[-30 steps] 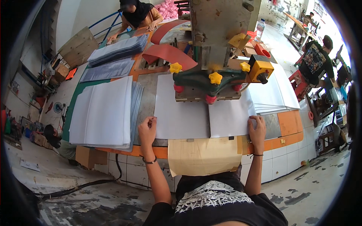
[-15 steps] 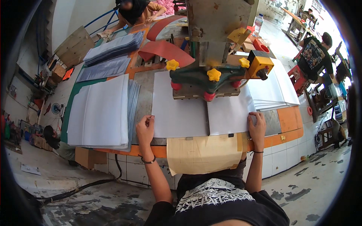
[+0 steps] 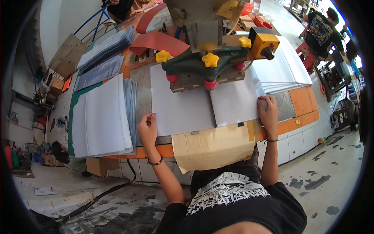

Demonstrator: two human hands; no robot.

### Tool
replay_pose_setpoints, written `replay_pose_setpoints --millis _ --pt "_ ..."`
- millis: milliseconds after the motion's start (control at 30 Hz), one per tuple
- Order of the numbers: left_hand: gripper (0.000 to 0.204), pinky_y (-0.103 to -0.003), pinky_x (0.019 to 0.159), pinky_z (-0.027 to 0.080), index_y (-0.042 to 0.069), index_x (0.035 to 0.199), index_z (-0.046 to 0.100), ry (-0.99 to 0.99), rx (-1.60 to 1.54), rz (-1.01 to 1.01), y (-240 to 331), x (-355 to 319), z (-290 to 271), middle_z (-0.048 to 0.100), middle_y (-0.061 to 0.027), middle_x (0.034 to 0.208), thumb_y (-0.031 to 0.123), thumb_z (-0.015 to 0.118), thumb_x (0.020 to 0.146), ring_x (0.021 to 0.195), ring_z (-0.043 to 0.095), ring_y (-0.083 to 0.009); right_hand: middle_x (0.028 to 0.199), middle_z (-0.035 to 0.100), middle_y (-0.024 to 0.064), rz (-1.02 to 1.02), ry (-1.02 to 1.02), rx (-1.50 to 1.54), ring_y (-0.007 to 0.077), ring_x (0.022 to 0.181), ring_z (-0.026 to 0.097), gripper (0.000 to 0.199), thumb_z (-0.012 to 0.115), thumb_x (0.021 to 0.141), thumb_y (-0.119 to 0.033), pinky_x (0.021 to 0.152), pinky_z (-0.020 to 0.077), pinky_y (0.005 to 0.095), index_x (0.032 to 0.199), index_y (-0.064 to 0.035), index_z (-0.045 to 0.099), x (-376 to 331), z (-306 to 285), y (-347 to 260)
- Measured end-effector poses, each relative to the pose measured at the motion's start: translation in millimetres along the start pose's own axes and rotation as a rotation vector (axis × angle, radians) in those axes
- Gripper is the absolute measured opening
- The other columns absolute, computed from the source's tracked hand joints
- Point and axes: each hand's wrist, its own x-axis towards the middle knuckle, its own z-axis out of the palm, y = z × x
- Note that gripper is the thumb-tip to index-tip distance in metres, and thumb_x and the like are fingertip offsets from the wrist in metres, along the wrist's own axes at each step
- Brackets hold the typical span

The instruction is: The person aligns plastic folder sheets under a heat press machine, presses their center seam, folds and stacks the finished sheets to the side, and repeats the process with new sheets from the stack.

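Hands unmoved, left hand (image 3: 147,130) and right hand (image 3: 268,113) flat on two white sheets (image 3: 183,105)

Single head-worn fisheye view, looking steeply down from close above, facing forward over workbench (image 3: 300,102), edges curved

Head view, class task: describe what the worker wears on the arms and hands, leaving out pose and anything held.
Both forearms are bare, with no gloves. The left hand has a thin dark band at its wrist; the right hand has a thin dark band too. Short black sleeves end at the upper arms.
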Motion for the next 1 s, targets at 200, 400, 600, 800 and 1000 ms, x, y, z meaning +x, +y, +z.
replay_pose_setpoints --millis 200,400,600,800,1000 --pt "0.024 -0.028 0.056 0.042 -0.004 0.098 0.072 0.01 -0.016 0.012 -2.0 -2.4 1.8 0.059 -0.0033 0.066 0.02 0.069 0.096 0.06 0.05 -0.0103 0.107 0.065 0.0134 0.004 0.011 -0.007 0.0348 0.103 0.063 0.017 0.068 0.091 -0.012 0.09 0.0493 0.042 0.107 -0.0064 0.069 -2.5 -0.5 -3.5" --pt "0.027 -0.029 0.057 0.043 -0.004 0.098 0.072 0.003 0.016 0.006 -2.1 -2.3 -0.9 0.059 -0.004 0.066 0.023 0.069 0.096 0.061 0.051 -0.0114 0.107 0.065 0.0127 0.004 0.007 -0.011 0.0343 0.103 0.063 0.017 0.068 0.091 -0.013 0.09 0.0496 0.0418 0.107 -0.0071 0.07 -4.9 -0.5 -3.9" --pt "0.029 -0.03 0.058 0.044 -0.004 0.099 0.072 -0.004 0.033 -0.008 0.3 -2.7 -1.1 0.061 -0.0049 0.068 0.024 0.068 0.097 0.062 0.053 -0.0119 0.108 0.066 0.0124 0.008 0.014 -0.004 0.0343 0.103 0.063 0.017 0.068 0.092 -0.014 0.09 0.0497 0.0415 0.107 -0.0075 0.07 -4.4 -0.2 -0.9" --pt "0.027 -0.029 0.059 0.045 -0.004 0.099 0.072 -0.003 0.027 -0.012 5.5 -4.7 0.1 0.062 -0.0046 0.069 0.023 0.068 0.097 0.063 0.053 -0.0116 0.107 0.066 0.0127 0.01 0.012 -0.004 0.0346 0.104 0.063 0.017 0.068 0.092 -0.014 0.091 0.0494 0.0419 0.107 -0.0073 0.07 -4.3 -0.7 1.4" --pt "0.027 -0.029 0.06 0.045 -0.004 0.101 0.072 0.007 0.029 0.005 2.2 -4.7 -0.2 0.062 -0.0041 0.07 0.023 0.069 0.097 0.063 0.053 -0.0111 0.108 0.065 0.0136 0.014 -0.004 0.006 0.0348 0.104 0.063 0.018 0.068 0.092 -0.014 0.091 0.0493 0.0423 0.108 -0.0067 0.069 -4.9 -1.7 -0.4"
